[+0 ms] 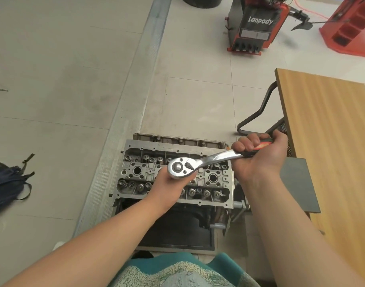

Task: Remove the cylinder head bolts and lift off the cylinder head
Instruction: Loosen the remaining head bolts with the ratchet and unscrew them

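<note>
Ratchet wrench seated over the cylinder head, both my hands on the tool.

My right hand (260, 154) grasps the wrench (200, 163) by its red-and-black grip; my left hand (173, 183) cups under the wrench's round head, fingers hidden. The cylinder head (136, 168) sits on the engine block on the floor, left of the wooden table (330, 129).
</note>
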The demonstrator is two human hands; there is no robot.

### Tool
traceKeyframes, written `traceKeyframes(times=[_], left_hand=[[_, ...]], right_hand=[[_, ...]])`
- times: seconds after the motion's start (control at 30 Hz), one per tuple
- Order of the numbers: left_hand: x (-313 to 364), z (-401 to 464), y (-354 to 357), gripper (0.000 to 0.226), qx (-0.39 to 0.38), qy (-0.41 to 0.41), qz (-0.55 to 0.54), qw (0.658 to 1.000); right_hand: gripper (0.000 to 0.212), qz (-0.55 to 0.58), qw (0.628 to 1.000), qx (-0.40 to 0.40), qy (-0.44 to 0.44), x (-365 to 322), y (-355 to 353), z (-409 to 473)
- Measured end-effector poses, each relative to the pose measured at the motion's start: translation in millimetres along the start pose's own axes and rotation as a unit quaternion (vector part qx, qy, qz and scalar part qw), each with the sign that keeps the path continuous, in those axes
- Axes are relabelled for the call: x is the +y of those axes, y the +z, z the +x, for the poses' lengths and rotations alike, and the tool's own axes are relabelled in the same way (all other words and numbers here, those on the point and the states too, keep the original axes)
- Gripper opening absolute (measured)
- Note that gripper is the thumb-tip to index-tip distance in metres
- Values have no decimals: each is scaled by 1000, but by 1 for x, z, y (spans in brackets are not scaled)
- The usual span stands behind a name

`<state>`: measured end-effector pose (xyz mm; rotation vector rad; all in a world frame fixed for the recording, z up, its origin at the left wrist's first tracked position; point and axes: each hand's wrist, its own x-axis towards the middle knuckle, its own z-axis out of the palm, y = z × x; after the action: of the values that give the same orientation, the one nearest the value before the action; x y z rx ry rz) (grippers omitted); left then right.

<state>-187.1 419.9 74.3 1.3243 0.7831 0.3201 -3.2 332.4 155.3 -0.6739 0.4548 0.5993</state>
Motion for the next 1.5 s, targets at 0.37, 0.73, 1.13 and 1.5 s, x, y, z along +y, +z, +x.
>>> traceKeyframes(times=[0.37,0.73,1.13,1.5], left_hand=[[5,7,-6,28,-29,-4,39,999],[10,0,-10,55,-83,-7,74,994],[8,-2,-12,36,-70,-18,60,996],[1,2,-15,45,-92,-22,81,992]], right_hand=[[40,-19,999,-16,21,4,16,22],[38,-64,994,-51,71,9,28,33],[37,-118,984,-67,116,18,47,45],[39,-266,931,-129,216,55,99,64]])
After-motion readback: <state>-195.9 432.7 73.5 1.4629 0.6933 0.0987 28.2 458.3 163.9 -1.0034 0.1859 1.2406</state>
